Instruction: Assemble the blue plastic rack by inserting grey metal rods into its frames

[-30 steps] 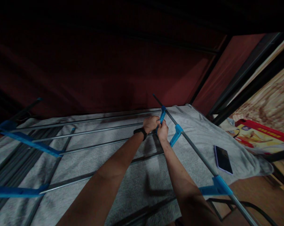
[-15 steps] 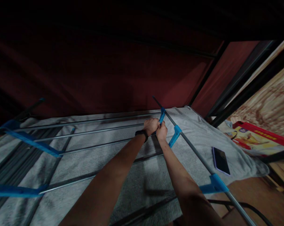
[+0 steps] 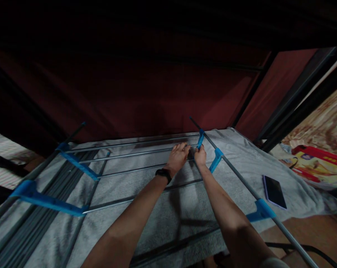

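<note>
A drying rack frame of thin metal rods and blue plastic brackets stands over a grey blanket (image 3: 146, 178). My left hand (image 3: 179, 156), with a black band at the wrist, is closed over a metal rod (image 3: 140, 153) near its right end. Just to the right, my right hand (image 3: 201, 154) grips the lower part of a blue bracket (image 3: 201, 137), its fingertips partly hidden. That bracket sits on a long grey side tube (image 3: 237, 175). A second blue bracket (image 3: 215, 158) is on the same tube, close to my right wrist.
Several loose grey tubes (image 3: 54, 197) lie at the left beside another blue bracket (image 3: 48, 199). A phone (image 3: 275, 191) rests on the blanket at the right. Beyond it is a red and yellow package (image 3: 319, 165). A dark red curtain (image 3: 146, 100) hangs behind.
My left hand has slid left along the rod, apart from my right hand, which stays at the bracket. The view has shifted left, showing more of the rack's left side.
</note>
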The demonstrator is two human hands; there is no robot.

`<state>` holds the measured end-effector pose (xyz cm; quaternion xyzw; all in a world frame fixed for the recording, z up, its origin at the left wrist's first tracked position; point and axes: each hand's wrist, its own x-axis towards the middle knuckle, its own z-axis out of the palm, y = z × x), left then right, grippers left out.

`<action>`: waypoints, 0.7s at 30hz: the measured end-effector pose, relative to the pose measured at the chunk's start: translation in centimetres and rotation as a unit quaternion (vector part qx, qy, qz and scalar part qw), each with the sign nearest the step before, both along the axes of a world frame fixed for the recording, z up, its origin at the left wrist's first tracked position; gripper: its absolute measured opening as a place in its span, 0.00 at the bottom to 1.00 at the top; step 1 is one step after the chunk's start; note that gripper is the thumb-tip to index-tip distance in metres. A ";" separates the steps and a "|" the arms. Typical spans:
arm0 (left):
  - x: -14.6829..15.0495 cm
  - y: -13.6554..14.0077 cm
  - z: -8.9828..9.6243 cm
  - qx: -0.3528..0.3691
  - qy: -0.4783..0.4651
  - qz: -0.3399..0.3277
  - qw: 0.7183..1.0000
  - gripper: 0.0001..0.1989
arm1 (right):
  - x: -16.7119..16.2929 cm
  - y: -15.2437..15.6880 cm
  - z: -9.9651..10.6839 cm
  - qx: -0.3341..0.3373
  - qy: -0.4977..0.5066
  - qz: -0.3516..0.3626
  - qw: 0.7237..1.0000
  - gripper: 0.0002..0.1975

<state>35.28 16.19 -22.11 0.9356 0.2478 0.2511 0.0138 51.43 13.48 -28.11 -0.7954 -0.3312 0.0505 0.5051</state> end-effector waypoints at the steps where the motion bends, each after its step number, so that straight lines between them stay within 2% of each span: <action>1: -1.0 -0.3 0.1 -0.008 -0.016 0.006 1.000 0.19 | -0.2 -0.3 0.0 0.008 0.015 -0.004 1.000 0.27; 6: -5.4 -1.5 0.5 -0.060 -0.112 0.064 0.990 0.20 | -4.3 -2.9 -0.6 0.057 0.040 -0.053 0.996 0.34; 8: -6.9 -1.8 0.7 -0.080 -0.158 0.094 0.980 0.20 | -6.6 -4.0 -0.4 0.071 0.036 -0.032 0.996 0.33; 10: -8.3 -1.8 1.0 -0.093 -0.197 0.119 0.969 0.19 | -8.4 -4.7 0.9 0.091 0.030 0.008 0.995 0.31; 13: -10.5 -1.5 2.0 -0.097 -0.239 0.157 0.953 0.19 | -9.4 -4.4 5.2 0.137 0.007 0.068 0.988 0.28; 17: -13.7 -0.7 4.2 -0.078 -0.262 0.221 0.936 0.19 | -8.8 -2.1 13.6 0.181 -0.061 0.138 0.972 0.22; 21: -17.1 0.1 6.4 -0.059 -0.245 0.300 0.920 0.20 | -8.4 0.7 21.4 0.144 -0.149 0.247 0.947 0.18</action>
